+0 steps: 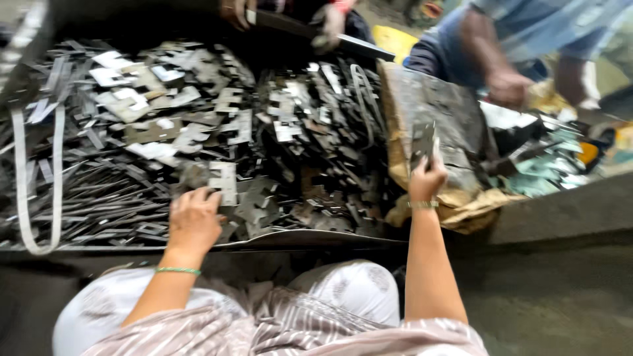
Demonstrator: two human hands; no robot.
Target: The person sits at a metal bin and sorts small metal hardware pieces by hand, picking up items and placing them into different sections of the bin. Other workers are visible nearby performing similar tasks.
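A big heap of flat grey stamped metal pieces [198,125] lies spread in front of me. My left hand [194,217] rests palm down on the near part of the heap, fingers touching a pale notched plate [224,181]. Raised to the right, my right hand [427,179] is closed on a small stack of flat metal pieces [423,140], held upright over a brown sack [428,105]. The picture is blurred by motion.
Long thin metal strips [36,171] loop at the left. Another person's hands [326,26] hold a dark flat bar at the top. A second person's hand [508,86] reaches toward a pile of metal pieces [541,165] at the right. Concrete floor [560,296] lies lower right.
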